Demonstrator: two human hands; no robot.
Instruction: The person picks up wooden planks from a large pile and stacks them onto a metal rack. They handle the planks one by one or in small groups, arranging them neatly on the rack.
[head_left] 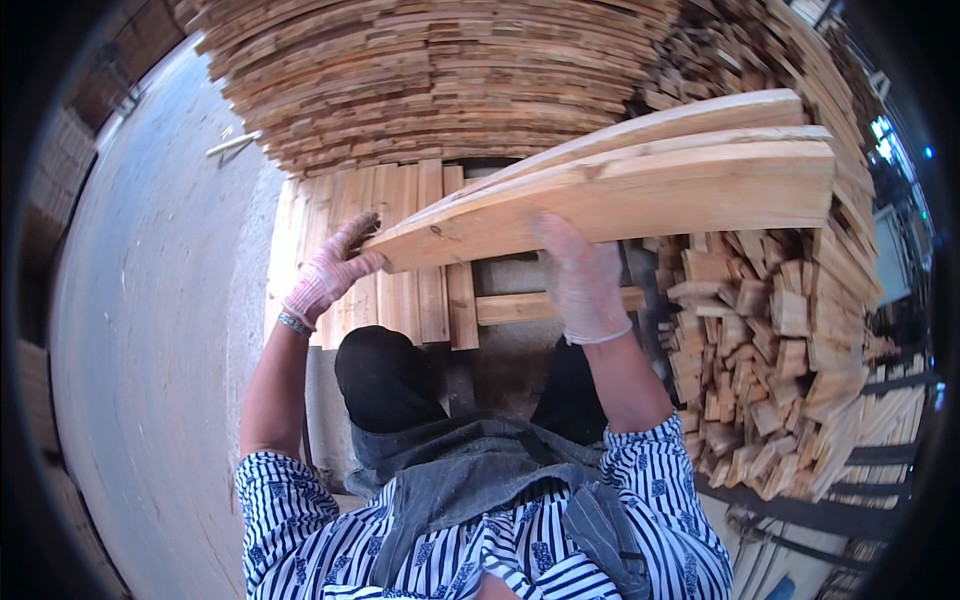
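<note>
Head view: left hand (335,268) clamps the near-left end of the boards (640,180), right hand (580,275) grips under mid-span; keep bundle level, edges flush, above pallet (400,210).

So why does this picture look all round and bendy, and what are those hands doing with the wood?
The picture comes from a small wide camera on a person's head, looking down, so straight edges curve near the rim. The arms coming up from the bottom are that person's own. The left hand and the right hand, both in thin gloves, hold a few long boards by their near end. Under them lies a flat row of planks on the floor. Behind is a tall stack, and to the right a pile of short offcuts.
</note>
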